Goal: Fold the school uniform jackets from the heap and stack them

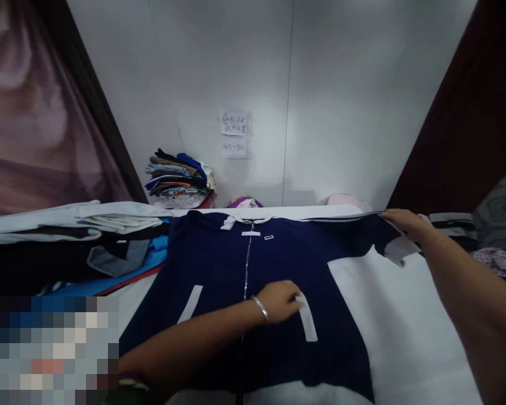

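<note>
A navy zip-up jacket [278,253] lies spread front side up, with a white collar, a zip down the middle and slanted white pocket strips. My left hand [280,301], a silver bangle at its wrist, reaches across the zip. Its fingers are curled at the upper end of the right-hand pocket strip [308,326], slightly blurred. At the far right, my right hand [407,222] grips the end of the outstretched sleeve [358,233]. The light grey cuff [400,250] hangs below that hand. Part of the jacket's lower left is hidden behind my left forearm.
Under the jacket is a white surface [413,315]. Folded white garments [109,216] and dark and blue clothes are piled on the left. Another clothes stack [179,180] stands against the wall, near paper notes [236,124]. A blurred mosaic covers the lower left corner.
</note>
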`<state>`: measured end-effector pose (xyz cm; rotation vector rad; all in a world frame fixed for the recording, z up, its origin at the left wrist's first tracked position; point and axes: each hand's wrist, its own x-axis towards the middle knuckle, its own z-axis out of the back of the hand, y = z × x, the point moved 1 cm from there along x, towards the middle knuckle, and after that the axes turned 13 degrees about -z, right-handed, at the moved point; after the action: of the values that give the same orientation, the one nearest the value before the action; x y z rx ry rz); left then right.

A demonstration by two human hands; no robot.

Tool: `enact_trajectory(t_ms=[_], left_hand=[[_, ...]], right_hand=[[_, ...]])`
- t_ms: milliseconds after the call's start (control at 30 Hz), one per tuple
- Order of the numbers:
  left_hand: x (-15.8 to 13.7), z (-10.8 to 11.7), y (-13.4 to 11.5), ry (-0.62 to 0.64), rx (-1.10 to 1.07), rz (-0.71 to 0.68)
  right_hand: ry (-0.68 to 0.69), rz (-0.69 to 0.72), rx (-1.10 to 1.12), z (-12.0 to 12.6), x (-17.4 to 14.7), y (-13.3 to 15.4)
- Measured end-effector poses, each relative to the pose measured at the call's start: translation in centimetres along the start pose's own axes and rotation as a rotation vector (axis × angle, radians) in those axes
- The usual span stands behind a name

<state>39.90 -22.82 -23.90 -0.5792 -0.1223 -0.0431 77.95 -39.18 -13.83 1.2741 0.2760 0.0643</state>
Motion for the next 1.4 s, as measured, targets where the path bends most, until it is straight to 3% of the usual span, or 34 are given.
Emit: enact_trajectory(t_ms=[100, 200, 300, 400, 500, 600, 667, 700, 800, 867, 933, 1000, 1167, 1300, 1400], left_hand=[[-4.4, 4.3, 4.7, -0.129, 0.073, 0.186], [-7.2, 6.9, 6.9, -0.238, -0.114, 0.328], [-6.7, 7.8, 5.4, -0.363, -0.467, 0.37], [-3.9, 7.6, 1.8, -0.446, -0.961, 0.333], [-1.0, 6.5, -1.2, -0.396, -1.397, 0.245], [-0.1, 5.3, -1.7, -0.392, -1.512, 0.39], [-0.4, 4.9, -0.9, -0.393, -1.472, 0.561], [-0.6, 5.0, -0.4, -0.382, -1.454, 0.617], [-0.4, 6.9, 0.8, -0.393, -1.447, 0.619], [1.0, 9.1, 1.1, -0.408, -1.456, 0.582], [3.2, 11.4, 1.2, -0.439, -1.463, 0.537], [5.8, 13.7, 1.2, -0.475, -1.473, 0.483], [10.6, 19.0, 1.2, -0.644, -1.442, 0.254], [11.0, 23.6, 1.9, -0.766, -1.352, 0.122], [9.6, 27.2, 3.2, -0.87, -1.263, 0.113]], right_hand=[[0.056, -0.09, -0.292, 0.3, -2.2, 1.8], [0.191, -0.032, -0.382, -0.8, -5.3, 4.4], [0.403, 0.027, -0.313, -3.7, -9.4, 6.0], [0.682, 0.072, -0.194, -8.5, -15.0, 5.6], [0.919, 0.092, -0.155, -13.1, -21.2, 2.7], [1.065, 0.074, -0.077, -14.7, -25.1, -1.9], [0.957, 0.103, 0.017, -13.2, -25.3, -5.6], [0.827, 0.134, 0.029, -11.9, -24.7, -7.5], [0.308, 0.184, -0.149, -6.9, -21.9, -13.5], [0.155, 0.065, -0.305, -4.3, -20.7, -16.9], [0.18, -0.05, -0.355, -3.0, -20.6, -19.2], [0.287, -0.109, -0.316, -2.9, -21.5, -19.9], [0.523, -0.142, -0.054, -4.5, -24.9, -16.5], [0.552, -0.038, -0.033, -6.4, -27.1, -13.0], [0.646, 0.023, -0.033, -9.4, -29.1, -11.8]])
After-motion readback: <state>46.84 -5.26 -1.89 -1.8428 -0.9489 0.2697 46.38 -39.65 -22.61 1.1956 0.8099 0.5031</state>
